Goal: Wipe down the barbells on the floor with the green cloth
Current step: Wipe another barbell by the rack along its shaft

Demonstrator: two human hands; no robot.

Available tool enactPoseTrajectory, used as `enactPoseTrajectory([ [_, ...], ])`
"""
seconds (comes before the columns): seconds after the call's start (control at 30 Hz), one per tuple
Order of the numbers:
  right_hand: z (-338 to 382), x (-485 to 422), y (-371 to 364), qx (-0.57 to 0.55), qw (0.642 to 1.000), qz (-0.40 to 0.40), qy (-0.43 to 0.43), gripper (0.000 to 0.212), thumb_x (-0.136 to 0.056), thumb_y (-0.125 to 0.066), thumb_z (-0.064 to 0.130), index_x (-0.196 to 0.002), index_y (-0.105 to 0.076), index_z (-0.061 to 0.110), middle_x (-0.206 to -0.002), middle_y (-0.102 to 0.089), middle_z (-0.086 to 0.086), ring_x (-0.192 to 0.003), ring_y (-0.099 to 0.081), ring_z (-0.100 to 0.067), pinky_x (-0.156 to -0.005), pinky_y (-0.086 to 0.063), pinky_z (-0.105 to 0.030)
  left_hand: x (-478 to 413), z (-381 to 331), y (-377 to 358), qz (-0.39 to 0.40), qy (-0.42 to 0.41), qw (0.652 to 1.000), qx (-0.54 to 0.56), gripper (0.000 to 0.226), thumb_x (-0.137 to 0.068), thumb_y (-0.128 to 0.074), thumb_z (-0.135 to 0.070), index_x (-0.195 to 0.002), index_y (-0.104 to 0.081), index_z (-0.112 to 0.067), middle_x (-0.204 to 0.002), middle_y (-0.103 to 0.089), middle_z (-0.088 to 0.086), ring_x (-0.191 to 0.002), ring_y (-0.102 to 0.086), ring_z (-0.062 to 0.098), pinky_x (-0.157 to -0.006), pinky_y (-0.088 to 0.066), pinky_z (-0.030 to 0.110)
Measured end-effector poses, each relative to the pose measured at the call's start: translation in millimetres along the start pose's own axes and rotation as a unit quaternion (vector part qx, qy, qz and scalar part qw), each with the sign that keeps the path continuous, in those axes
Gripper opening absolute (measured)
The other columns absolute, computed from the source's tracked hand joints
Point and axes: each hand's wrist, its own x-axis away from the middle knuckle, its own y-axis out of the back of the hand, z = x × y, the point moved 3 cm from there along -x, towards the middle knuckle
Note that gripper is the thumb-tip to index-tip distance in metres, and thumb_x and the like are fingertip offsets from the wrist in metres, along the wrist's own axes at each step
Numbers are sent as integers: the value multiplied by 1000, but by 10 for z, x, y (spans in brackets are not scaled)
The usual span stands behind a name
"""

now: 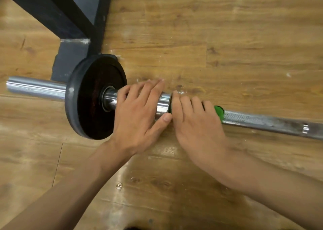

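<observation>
**A:** ok what am I looking at, closest stuff first?

**B:** Two bare forearms (73, 186) coming in from the bottom over a scuffed wood floor (174, 194). The left hand (138, 111) is lying flat-ish on the barbell (262, 121). Its fingers are pretty straight and draped over the shiny sleeve (35, 87), and the thumb sits against the near side of the collar (163, 104). So it's resting there, not really squeezing.

**A:** and the other one? where's the rag?

**B:** The right hand (197, 126) is right beside it, almost touching the left thumb. Its fingers are curled over the shaft just past the collar, with the green cloth (219, 112) wrapped on the bar underneath. You only see a bit of green poking out on the pinky side, where the knurled part starts. The rest is hidden under the hand.

**A:** bar's on the ground?

**B:** Looks like it, running left to right. There's one black weight plate (90, 97) on the sleeve, just left of the left hand, standing upright.

**A:** anything behind?

**B:** A black rack frame (52, 11) angling in from the top left, sitting on a grey base plate (70, 58) right behind the weight plate.
</observation>
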Motion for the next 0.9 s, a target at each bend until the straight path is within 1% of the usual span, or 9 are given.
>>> enactPoseTrajectory([
  [0.13,-380,229,-54,-20,1000,17,16,70,-100,-64,15,-158,-28,-3,-121,-57,-22,-99,-53,-38,-87,-39,-48,3,55,-70,6,12,1000,-2,93,-102,0,-67,-158,-39,-5,-160,-45,8,-151,-36,27,-121,-25,51],
  [0.2,-399,179,-29,8,1000,5,-13,61,-104,-52,12,-158,-27,-4,-124,-56,-26,-97,-53,-41,-86,-39,-53,36,33,-102,6,23,1000,-12,97,-100,1,-71,-160,-34,-3,-161,-43,9,-154,-32,27,-125,-19,54],
  [0.27,-226,-3,-84,21,999,-6,-37,51,-103,-36,9,-153,-35,-5,-122,-57,-28,-92,-55,-40,-81,-43,-52,-25,39,-113,16,21,1000,-9,100,-99,1,-73,-160,-35,-2,-157,-47,11,-151,-36,28,-126,-17,55],
  [0.37,-62,-244,-153,14,999,-30,-38,50,-102,-31,9,-150,-41,-4,-123,-60,-23,-90,-56,-36,-80,-45,-48,-195,117,-78,27,11,1000,-10,100,-100,3,-72,-158,-37,-2,-151,-51,12,-145,-42,29,-125,-20,55],
  [0.53,-616,-69,-187,7,999,-30,7,61,-102,-38,2,-161,-25,4,-133,-54,-23,-104,-53,-41,-94,-36,-51,-436,211,-51,23,-14,1000,-8,100,-100,3,-72,-156,-41,-2,-144,-55,10,-129,-51,29,-120,-26,48],
  [0.63,-551,-219,-224,36,996,-44,-66,54,-102,-37,3,-156,-33,2,-125,-56,-28,-95,-53,-41,-90,-37,-55,-529,203,-89,7,1,1000,-5,105,-97,5,-76,-154,-45,-3,-142,-57,9,-126,-52,28,-115,-27,48],
  [0.7,-293,-438,-297,23,994,-58,-95,50,-101,-40,10,-149,-42,1,-120,-60,-25,-91,-55,-37,-88,-40,-53,-604,191,-101,3,8,1000,2,107,-96,5,-78,-152,-47,-4,-141,-58,9,-124,-53,28,-111,-28,47],
  [0.8,-260,-619,-334,-3,994,-88,-60,48,-101,-39,12,-147,-46,0,-120,-62,-17,-93,-58,-34,-87,-45,-48,-701,225,-96,-7,7,1000,1,106,-96,5,-77,-151,-49,-4,-140,-59,8,-121,-54,29,-108,-29,46],
  [0.9,-667,-366,-304,-11,998,-70,-1,61,-97,-48,7,-157,-35,3,-126,-58,-18,-103,-53,-36,-95,-39,-47,-734,238,-94,-9,0,1000,3,105,-97,4,-77,-150,-50,-3,-135,-60,10,-120,-54,30,-107,-29,46],
])
